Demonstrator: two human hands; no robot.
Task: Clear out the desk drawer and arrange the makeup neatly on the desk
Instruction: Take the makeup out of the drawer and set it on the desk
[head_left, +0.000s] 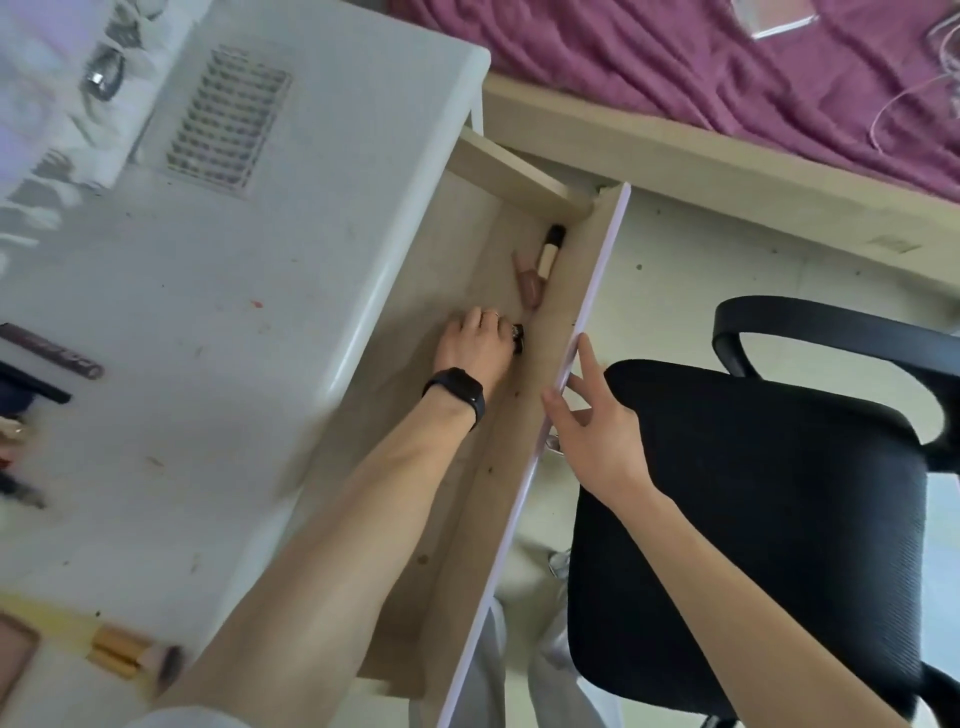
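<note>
The wooden desk drawer (563, 322) stands pulled out from the white desk (249, 291). My left hand (475, 345), with a black band on its wrist, reaches down inside and its curled fingers grip a small dark makeup item (518, 338). Further in lie a pink lip gloss tube (530, 283) and a cream tube with a black cap (549, 252). My right hand (589, 421) rests with straight fingers on the drawer's lilac front panel. Several makeup items sit along the desk's left edge, among them a dark mascara tube (57, 353) and a gold-handled brush (137, 659).
A black office chair (753, 519) stands right beside the drawer front. A bed with a purple cover (701, 67) and wooden frame runs along the top. A slotted white organizer (228, 122) sits on the desk's far end.
</note>
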